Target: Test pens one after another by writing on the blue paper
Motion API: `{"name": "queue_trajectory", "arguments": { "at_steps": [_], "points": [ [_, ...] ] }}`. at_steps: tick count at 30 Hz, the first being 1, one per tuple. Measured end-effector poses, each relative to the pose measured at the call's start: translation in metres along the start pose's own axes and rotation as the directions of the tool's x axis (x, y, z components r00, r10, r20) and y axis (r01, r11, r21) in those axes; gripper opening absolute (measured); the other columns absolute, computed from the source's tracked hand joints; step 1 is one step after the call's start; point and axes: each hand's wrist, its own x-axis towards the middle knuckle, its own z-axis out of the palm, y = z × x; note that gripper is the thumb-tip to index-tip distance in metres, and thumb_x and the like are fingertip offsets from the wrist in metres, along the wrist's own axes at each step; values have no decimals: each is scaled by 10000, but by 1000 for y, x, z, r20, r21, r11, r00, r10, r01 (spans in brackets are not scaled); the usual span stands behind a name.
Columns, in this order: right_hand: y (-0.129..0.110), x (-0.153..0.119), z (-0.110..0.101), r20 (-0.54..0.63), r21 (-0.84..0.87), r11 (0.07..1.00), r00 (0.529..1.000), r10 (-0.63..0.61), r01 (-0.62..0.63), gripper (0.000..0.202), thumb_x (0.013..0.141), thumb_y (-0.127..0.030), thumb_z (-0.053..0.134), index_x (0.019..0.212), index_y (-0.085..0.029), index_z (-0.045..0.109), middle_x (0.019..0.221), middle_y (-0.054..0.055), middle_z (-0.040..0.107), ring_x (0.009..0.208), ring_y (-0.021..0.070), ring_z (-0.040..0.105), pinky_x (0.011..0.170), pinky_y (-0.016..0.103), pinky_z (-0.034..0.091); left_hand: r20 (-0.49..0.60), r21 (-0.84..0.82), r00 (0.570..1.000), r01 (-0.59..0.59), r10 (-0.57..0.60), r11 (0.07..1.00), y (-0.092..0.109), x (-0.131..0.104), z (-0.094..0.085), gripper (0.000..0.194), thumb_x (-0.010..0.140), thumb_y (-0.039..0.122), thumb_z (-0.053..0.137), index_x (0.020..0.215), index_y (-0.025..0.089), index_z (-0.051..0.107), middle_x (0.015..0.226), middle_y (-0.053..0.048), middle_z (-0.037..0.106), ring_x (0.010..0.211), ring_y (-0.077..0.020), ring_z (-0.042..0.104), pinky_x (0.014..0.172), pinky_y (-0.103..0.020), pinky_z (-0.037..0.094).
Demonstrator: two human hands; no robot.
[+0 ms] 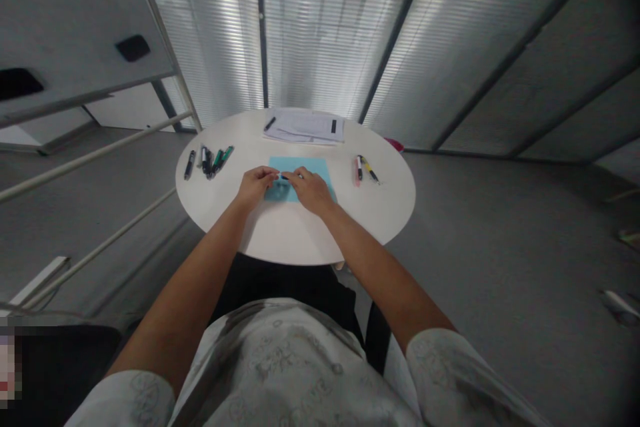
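Note:
Over a light blue sheet (303,164) on the round white table, my two hands are close together. My left hand (256,185) is closed, its fingertips pinching a small light piece at the sheet's left side. My right hand (311,189) has its fingers closed around a dark pen (285,177), which points toward the left fingertips. The pen's tip and the small piece are too small to make out well.
On the white table (285,240), several markers (216,161) lie left, a red pen (358,172) and a yellow-black one (370,171) right, and papers (305,127) with a dark pen (270,123) at the back. White rails (100,147) stand left.

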Motion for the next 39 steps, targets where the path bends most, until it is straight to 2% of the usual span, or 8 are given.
{"name": "queue_trajectory", "arguments": {
  "at_steps": [9, 14, 17, 21, 25, 29, 33, 39],
  "points": [
    [-1, 0, -2, -12, 54, 999, 1000, 8, -7, 396, 1008, -299, 333, 1362, -321, 509, 1171, 65, 574, 995, 200, 577, 837, 307, 412, 68, 64, 997, -47, 43, 997, 3, -2, 0, 96, 645, 188, 753, 721, 133, 732, 648, -64, 646, 529, -92, 469, 511, -244, 351],
    [-4, -2, -4, 0, 64, 998, 1000, 2, -2, 389, 1005, -307, 347, 1358, -292, 511, 1173, 74, 576, 1021, 203, 574, 870, 315, 415, 70, -15, 997, -19, 20, 1000, 3, -3, 1, 224, 594, 181, 802, 797, 149, 712, 670, -64, 660, 572, -110, 523, 532, -233, 377],
    [-6, -3, -5, -5, 66, 998, 1000, -3, 4, 385, 1005, -313, 346, 1350, -280, 515, 1176, 74, 574, 1024, 200, 574, 874, 312, 421, 66, 17, 997, -42, 41, 999, 0, -1, 0, 189, 604, 213, 806, 738, 146, 692, 677, -65, 661, 572, -107, 517, 537, -234, 378],
    [-7, -3, -5, -12, 52, 999, 1000, -15, 16, 381, 1000, -305, 360, 1348, -278, 512, 1177, 75, 567, 1020, 200, 574, 861, 307, 435, 81, 80, 994, -78, 72, 994, -2, -2, -1, 207, 635, 300, 798, 718, 138, 699, 687, -58, 655, 563, -96, 483, 549, -246, 364],
    [-8, -4, -4, -10, 46, 999, 1000, -21, 21, 396, 994, -251, 358, 1367, -271, 491, 1174, 79, 565, 1034, 198, 571, 884, 309, 441, 90, 144, 995, -62, 49, 988, 3, -5, -1, 258, 641, 361, 792, 745, 136, 718, 693, -50, 657, 580, -101, 478, 587, -267, 369],
    [-7, -3, -1, -8, 39, 999, 1000, -26, 26, 410, 997, -222, 330, 1377, -260, 478, 1184, 81, 563, 1040, 197, 570, 897, 312, 442, 90, 172, 995, -57, 42, 983, 5, -6, -1, 285, 638, 390, 783, 747, 135, 718, 681, -39, 648, 582, -106, 479, 605, -283, 379],
    [-8, -3, -1, 2, 2, 1000, 1000, -22, 22, 412, 998, -233, 327, 1384, -260, 470, 1189, 90, 566, 1042, 209, 571, 891, 318, 443, 79, 125, 995, -77, 67, 989, 0, -3, -2, 300, 611, 383, 797, 768, 147, 697, 655, -18, 621, 563, -97, 478, 583, -271, 378],
    [-13, -5, -6, 12, -72, 997, 999, 30, -29, 437, 998, -218, 291, 1404, -275, 441, 1207, 105, 568, 1028, 223, 581, 801, 308, 461, 87, 172, 995, -66, 51, 983, 1, -4, -1, 306, 640, 395, 782, 785, 135, 711, 705, -46, 654, 587, -99, 491, 587, -268, 381]
  ]
}}
